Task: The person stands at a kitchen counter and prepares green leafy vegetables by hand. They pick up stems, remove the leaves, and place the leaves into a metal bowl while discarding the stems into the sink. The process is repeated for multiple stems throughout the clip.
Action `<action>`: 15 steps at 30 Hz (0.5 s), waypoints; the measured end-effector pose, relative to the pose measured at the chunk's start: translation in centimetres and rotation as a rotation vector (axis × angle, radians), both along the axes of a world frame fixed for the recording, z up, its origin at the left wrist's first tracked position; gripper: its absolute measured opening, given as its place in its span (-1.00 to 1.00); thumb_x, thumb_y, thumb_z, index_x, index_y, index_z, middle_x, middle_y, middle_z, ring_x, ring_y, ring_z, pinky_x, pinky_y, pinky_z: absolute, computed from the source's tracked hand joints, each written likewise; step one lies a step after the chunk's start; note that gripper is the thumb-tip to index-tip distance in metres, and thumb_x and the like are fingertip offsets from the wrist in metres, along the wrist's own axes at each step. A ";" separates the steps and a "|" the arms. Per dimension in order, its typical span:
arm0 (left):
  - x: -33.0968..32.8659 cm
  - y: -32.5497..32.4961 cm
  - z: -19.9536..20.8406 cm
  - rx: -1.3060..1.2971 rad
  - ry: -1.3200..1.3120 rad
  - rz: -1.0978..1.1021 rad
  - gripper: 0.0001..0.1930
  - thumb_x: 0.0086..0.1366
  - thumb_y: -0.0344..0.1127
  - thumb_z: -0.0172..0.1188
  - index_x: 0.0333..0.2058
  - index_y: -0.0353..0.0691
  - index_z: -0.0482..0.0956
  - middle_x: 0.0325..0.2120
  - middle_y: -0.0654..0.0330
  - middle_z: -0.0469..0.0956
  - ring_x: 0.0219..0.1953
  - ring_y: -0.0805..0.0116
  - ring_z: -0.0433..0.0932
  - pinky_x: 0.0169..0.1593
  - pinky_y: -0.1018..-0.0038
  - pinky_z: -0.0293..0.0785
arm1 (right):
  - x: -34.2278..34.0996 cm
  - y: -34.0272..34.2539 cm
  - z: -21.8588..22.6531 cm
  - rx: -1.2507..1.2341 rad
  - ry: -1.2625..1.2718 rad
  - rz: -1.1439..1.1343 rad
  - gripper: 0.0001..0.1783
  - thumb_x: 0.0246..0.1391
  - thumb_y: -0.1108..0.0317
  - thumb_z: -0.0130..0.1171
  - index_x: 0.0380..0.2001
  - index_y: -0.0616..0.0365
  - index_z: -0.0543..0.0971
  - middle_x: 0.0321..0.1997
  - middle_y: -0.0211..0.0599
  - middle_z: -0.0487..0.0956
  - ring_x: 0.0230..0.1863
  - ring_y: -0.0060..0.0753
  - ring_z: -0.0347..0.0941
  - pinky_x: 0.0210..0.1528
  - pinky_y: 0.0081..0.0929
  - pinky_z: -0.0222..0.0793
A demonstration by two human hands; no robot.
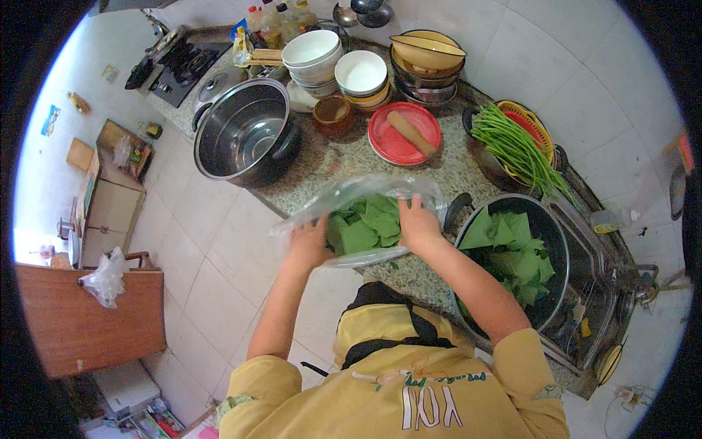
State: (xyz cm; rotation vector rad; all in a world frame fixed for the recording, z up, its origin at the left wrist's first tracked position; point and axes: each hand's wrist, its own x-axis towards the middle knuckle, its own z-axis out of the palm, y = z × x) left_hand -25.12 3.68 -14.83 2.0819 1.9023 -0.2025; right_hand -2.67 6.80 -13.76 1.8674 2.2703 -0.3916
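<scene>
A clear plastic bag (307,205) lies on the granite counter, its mouth spread wide around a heap of broad green leaves (369,223). My left hand (310,241) grips the bag at its left side, fingers partly hidden against the plastic. On the opposite side, my right hand (419,225) has hold of the bag's edge, with fingers pointing away from me. Just right of my right forearm stands a dark pot (561,256) containing more large green leaves (523,256).
A big black pot (212,139) stands at the counter's left edge. Farther back are stacked white bowls (313,47), a brown mortar (333,117) and a red plate (387,135) with a wooden pestle (411,135). Long green stalks (515,146) rest in a basket near the sink (621,293).
</scene>
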 end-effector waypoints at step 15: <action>3.1 3.7 -2.2 0.255 -0.072 -0.267 -0.77 -0.24 -0.54 0.08 -0.47 -0.23 0.47 -0.46 0.12 0.48 -0.24 0.09 0.35 -0.18 0.24 0.26 | 0.1 1.9 -3.0 -0.076 0.066 0.160 -0.72 -0.25 0.47 0.09 -0.33 0.23 0.47 -0.29 -0.15 0.47 -0.16 -0.11 0.36 -0.17 -0.30 0.36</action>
